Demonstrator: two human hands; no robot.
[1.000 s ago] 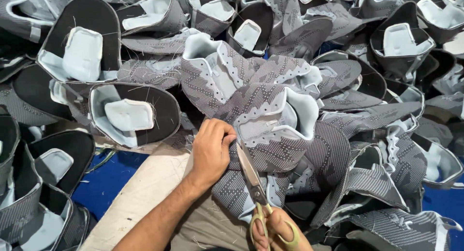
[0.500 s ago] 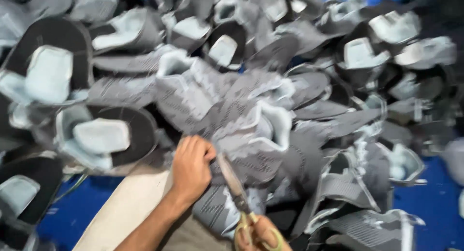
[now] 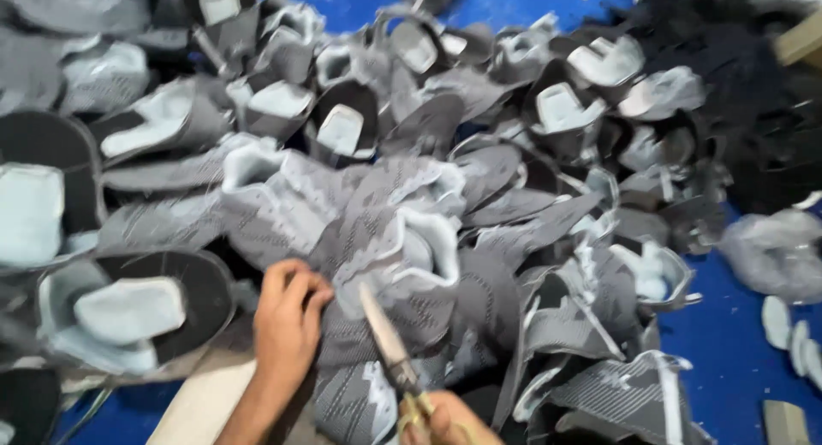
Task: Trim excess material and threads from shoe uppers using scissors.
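At the near edge of the heap, just in front of the person, lies the grey knitted shoe upper with a pale padded collar, draped over other pieces of the same kind. The left hand presses down on its left side, fingers curled into the fabric and pinching a fold. The right hand, low at the frame's edge and partly cut off, is closed around the yellowish handles of a pair of scissors with long metal blades; the blades point up and away over the knit, and whether they are parted is hard to tell in the blur.

The upper looks light and limp: thin mesh that sags and wrinkles, with only the foam collar and the pale tongue giving any body. It is unlikely to slip, but it would bunch under a blade, so it is best held flat and taut close beside the cutting line, by the firmer collar or edge. Around it the pile of grey and black shoe uppers covers most of a blue floor sheet.
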